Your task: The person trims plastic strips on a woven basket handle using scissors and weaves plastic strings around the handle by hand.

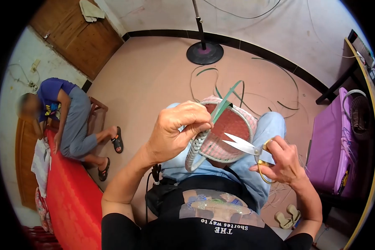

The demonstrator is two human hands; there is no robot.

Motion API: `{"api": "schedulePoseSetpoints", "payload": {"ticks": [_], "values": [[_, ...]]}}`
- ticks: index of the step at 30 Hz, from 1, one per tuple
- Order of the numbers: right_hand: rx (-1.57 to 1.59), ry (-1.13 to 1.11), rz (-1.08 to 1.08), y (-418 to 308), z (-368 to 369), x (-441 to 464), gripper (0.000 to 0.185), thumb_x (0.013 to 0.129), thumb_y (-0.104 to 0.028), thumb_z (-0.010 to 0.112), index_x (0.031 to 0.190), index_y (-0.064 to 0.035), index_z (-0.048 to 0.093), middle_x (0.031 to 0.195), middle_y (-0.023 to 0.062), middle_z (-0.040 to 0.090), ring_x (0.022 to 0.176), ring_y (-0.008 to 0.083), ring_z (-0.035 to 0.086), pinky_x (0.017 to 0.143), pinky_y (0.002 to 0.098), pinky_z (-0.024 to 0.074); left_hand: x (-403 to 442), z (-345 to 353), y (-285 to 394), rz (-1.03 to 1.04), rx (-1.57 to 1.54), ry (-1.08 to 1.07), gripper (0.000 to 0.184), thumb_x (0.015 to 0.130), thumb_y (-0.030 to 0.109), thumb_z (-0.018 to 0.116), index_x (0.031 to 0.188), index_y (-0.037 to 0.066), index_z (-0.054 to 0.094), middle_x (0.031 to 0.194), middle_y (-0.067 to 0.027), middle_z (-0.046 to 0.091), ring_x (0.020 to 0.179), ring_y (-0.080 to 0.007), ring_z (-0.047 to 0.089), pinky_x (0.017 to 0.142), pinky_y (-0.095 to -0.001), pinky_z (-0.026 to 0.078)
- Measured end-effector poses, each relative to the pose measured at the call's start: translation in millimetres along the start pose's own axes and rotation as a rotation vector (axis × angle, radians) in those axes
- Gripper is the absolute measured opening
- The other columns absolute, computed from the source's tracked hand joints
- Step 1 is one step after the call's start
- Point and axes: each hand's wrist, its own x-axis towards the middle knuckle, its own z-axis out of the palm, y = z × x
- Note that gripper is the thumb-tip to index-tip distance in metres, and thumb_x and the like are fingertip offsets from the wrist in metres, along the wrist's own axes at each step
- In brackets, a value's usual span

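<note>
A round woven basket (216, 151) with pink and white sides and a red inside rests in my lap between my knees. My left hand (177, 129) is closed at the top of its braided grey-white handle (192, 155), with fingertips pinched where a green plastic strip (226, 103) comes out. The strip loops up and away from me over the basket. In my right hand (284, 161) are gold-handled scissors (242, 146). Their blades stand apart above the basket opening and point toward my left hand, not touching the strip.
Loose green strips (296, 89) lie across the tiled floor beside a round black stand base (204, 53). On the left a person (73, 112) sits by a red-covered surface (73, 196). A purple bin (331, 146) and beige slippers (286, 217) are at my right.
</note>
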Motion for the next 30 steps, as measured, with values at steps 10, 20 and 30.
{"api": "schedulePoseSetpoints", "payload": {"ticks": [10,20,30], "values": [[-0.101,0.009,-0.119,18.4,8.3,30.9,0.051,0.062,-0.047,0.078,0.076,-0.0044,0.054,0.066,0.0058,0.043,0.049,0.0185,0.048,0.041,0.0313,0.0397,14.8,-8.4,-7.1,-0.004,-0.021,-0.126,0.007,0.076,-0.001,0.068,0.083,0.000,0.065,0.078,-0.0076,0.063,0.078,-0.0200,0.060,0.065,-0.0291,0.048],[-0.196,0.015,-0.225,27.5,0.8,51.3,0.043,0.056,-0.033,0.079,0.080,-0.0067,0.055,0.070,0.0043,0.045,0.054,0.0178,0.052,0.043,0.0305,0.0429,24.5,-12.0,-6.5,-0.001,0.026,-0.188,0.009,0.075,0.004,0.070,0.079,-0.001,0.064,0.074,-0.0070,0.063,0.077,-0.0206,0.060,0.065,-0.0304,0.048],[-0.291,0.076,-0.363,37.6,3.4,71.4,0.044,0.053,-0.032,0.078,0.078,-0.0076,0.053,0.070,0.0037,0.045,0.054,0.0163,0.054,0.044,0.0292,0.0428,32.3,-12.7,-9.6,0.062,0.035,-0.187,0.006,0.075,0.002,0.069,0.078,0.000,0.063,0.070,-0.0091,0.059,0.066,-0.0218,0.053,0.055,-0.0313,0.043]]}}
